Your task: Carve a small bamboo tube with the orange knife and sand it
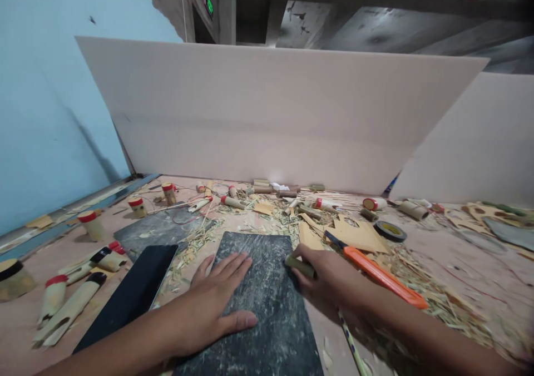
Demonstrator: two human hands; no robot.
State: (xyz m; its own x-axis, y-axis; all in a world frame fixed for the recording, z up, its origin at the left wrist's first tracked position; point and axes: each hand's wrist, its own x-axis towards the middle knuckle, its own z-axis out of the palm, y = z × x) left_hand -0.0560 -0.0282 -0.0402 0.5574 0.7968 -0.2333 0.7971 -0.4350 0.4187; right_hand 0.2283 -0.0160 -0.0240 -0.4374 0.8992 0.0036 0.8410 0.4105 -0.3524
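My left hand point(217, 303) lies flat with fingers spread on a dark, scuffed board point(271, 337), over its left side. At the board's upper right edge, my right hand point(323, 270) is closed around a short piece of greenish bamboo tube point(301, 266); one end of it pokes out toward the board. Just right of that hand is an orange utility knife point(384, 278), its blade end pointing up and left. A patterned pencil-like stick point(351, 342) lies below my right forearm, partly hidden.
Bamboo tubes with red or black ends point(75, 309) lie and stand at the left, beside a flat black object point(129, 295). Shavings point(417, 276) and cardboard scraps point(354, 234) litter the table. A tape roll point(390, 231) is at right. A pale panel point(275, 120) rises behind.
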